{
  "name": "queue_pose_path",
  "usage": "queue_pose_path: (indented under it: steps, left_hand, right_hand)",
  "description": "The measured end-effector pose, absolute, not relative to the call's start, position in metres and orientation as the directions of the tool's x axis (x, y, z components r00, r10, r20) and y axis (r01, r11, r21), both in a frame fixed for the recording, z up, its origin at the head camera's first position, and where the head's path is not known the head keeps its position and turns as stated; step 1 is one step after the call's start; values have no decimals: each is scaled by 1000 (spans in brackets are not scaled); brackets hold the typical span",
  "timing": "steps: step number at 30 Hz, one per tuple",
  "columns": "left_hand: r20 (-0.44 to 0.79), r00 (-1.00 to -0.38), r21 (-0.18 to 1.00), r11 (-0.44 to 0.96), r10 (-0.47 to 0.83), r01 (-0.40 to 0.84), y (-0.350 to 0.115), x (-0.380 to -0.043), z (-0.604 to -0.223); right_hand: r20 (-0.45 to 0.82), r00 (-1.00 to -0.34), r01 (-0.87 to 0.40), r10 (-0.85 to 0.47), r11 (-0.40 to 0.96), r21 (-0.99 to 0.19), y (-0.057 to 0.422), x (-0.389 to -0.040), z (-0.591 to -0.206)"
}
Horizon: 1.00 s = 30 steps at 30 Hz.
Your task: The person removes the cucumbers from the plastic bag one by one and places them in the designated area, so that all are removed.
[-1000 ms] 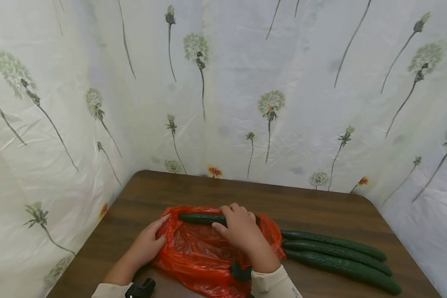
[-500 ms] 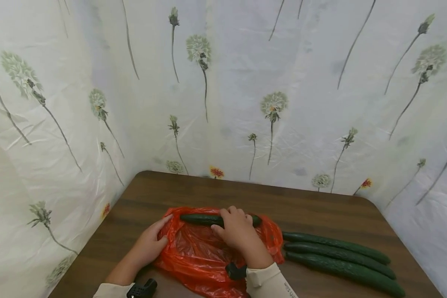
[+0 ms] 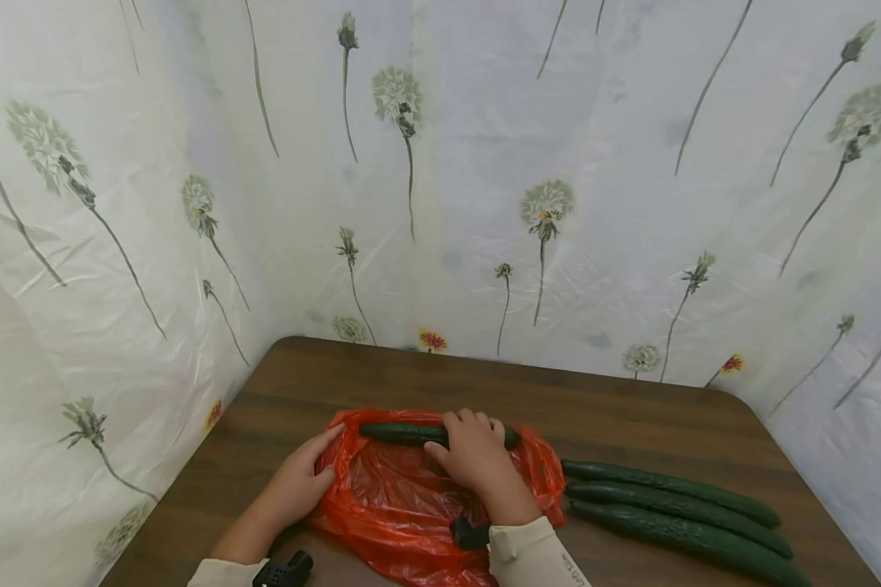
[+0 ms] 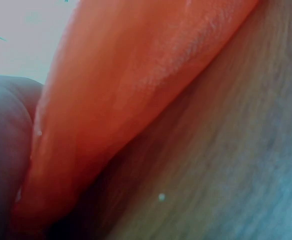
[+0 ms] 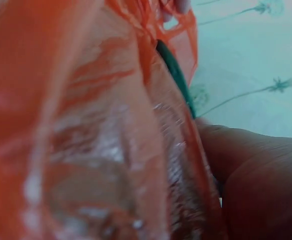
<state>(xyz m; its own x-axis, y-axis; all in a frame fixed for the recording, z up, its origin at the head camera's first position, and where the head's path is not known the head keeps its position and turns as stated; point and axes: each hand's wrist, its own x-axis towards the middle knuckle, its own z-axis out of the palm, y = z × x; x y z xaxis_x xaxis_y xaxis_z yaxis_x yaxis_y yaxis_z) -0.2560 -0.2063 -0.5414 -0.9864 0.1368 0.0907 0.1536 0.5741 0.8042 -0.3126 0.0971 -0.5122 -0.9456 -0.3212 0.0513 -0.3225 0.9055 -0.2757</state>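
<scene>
A red plastic bag [image 3: 404, 530] lies on the table with its mouth open upward. Inside, along the far side, rests a dark green cucumber [image 3: 396, 433]. My right hand [image 3: 477, 456] reaches over the bag and grips this cucumber near its right half, fingers over the far side and thumb on the near side. At the bag's left edge my left hand [image 3: 301, 481] holds the red film between thumb and fingers. The left wrist view shows the bag [image 4: 111, 90] close up beside a finger. In the right wrist view, the cucumber's green end [image 5: 173, 70] shows past the film.
Three more cucumbers [image 3: 679, 509] lie side by side on the brown wooden table [image 3: 382, 375], right of the bag. A pale curtain [image 3: 455, 204] with dandelion prints hangs behind and beside the table. Black wrist devices sit at both sleeves.
My right forearm has shifted slightly left over the bag, and more of the held cucumber's right end shows. My left hand keeps its place on the bag; the head view has shifted a little.
</scene>
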Motion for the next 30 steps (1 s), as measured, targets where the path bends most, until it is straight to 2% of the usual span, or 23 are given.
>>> queue_pose_path:
  steps: [13,30]
  left_hand:
    - [78,-986,814,562,149,150,-207,-257,-542]
    - [56,-990,811,573,131,122,-204,-256,-541]
  right_hand:
    - [66,-947,-322,-316,916,-239,102,-321,-534]
    - [95,-958,-285,-270,932,-223,105,-320,-538]
